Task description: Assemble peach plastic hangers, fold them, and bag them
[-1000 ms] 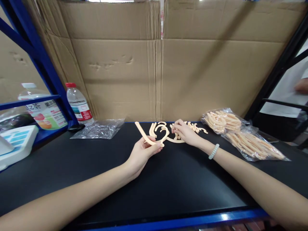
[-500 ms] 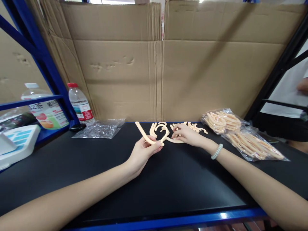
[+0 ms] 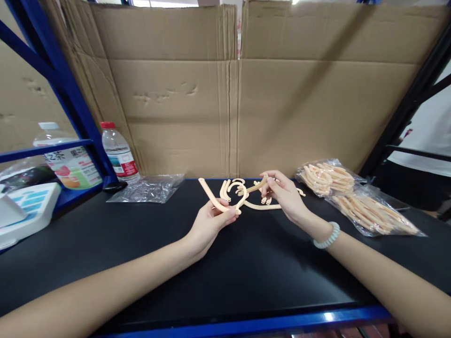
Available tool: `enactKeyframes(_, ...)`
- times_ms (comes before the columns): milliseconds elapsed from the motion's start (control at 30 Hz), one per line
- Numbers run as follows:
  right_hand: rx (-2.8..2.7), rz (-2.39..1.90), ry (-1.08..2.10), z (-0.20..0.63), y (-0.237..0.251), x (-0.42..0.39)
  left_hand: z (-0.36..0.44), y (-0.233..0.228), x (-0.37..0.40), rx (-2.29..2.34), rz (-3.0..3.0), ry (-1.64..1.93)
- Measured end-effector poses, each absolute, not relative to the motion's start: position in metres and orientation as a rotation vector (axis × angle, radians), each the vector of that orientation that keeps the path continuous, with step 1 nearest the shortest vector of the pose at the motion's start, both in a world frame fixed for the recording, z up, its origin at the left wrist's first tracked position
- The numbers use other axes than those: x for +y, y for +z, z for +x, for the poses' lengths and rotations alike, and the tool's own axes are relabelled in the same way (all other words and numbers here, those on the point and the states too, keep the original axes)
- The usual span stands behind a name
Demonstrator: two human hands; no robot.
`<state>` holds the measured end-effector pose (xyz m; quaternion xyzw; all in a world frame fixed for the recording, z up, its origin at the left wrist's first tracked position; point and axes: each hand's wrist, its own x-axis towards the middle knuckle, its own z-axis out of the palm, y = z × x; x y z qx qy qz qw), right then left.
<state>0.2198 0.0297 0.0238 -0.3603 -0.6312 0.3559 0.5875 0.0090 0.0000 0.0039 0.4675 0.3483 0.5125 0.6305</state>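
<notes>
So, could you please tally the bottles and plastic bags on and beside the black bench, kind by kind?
Bottles: 2, a red-capped water bottle and a white-capped tea bottle.
Clear bags filled with peach plastic pieces: 2, a back bag and a front bag.
Clear bag lying flat: 1.
Total: 5.

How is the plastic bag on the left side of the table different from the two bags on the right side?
The left bag lies flat and looks empty; the right bags bulge with peach plastic pieces. The left bag sits beside a water bottle, beyond the left hand; the right bags lie beyond the right hand. All are clear plastic on the black table.
</notes>
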Motion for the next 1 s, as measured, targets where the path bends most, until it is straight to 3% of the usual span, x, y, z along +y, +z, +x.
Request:
enactKeyframes(200, -1.113, -0.740, 1.295, 0.204, 0.026, 0.012, 0.009, 0.004, -0.001, 0.801, 1.068, 1.178)
enactKeyframes(500, -1.031, -0.748, 1.498, 0.196, 0.008, 0.007, 0.009, 0.003, 0.000, 0.755, 1.088, 1.183)
enactKeyframes(700, -1.107, -0.728, 1.566, 0.191, 0.006, 0.004, 0.009, 0.005, -0.001, 0.745, 1.061, 1.190)
enactKeyframes(1000, -1.390, -0.796, 1.415, 0.185, -0.002, 0.005, 0.008, 0.002, 0.000, 0.710, 1.090, 1.175)
